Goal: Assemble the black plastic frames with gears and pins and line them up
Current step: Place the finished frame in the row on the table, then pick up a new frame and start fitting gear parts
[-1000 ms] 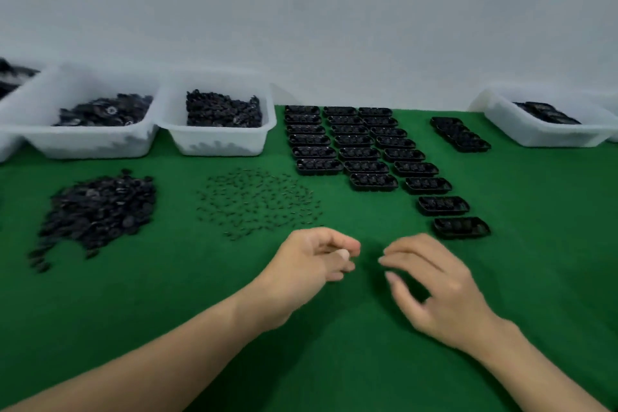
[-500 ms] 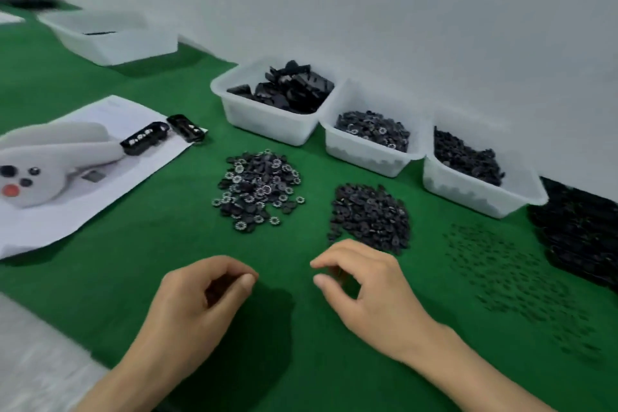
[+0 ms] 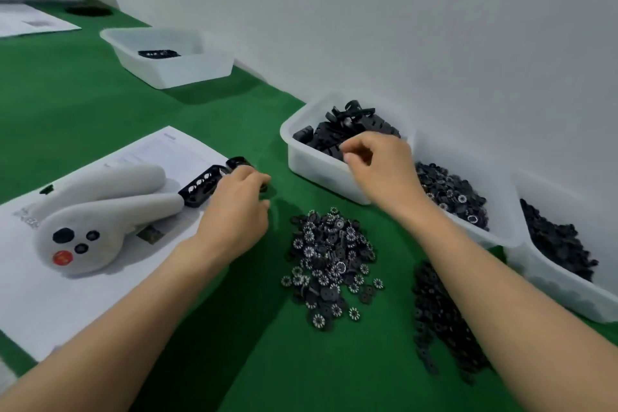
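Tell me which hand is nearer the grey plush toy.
Left. The left hand is just beside the ear tips of the plush toy; the right hand is farther off, over the bin of frames.

Head-worn wide-angle camera, looking forward and down

The one camera is sitting close above the green surface [image 3: 100, 104] and facing down and leftward, so the white wall [image 3: 401, 27] is running diagonally from far left to near right. Both forearms are entering from the near edge, with the left hand [image 3: 234, 207] and right hand [image 3: 381, 167] sitting mid-frame, very near the lens.
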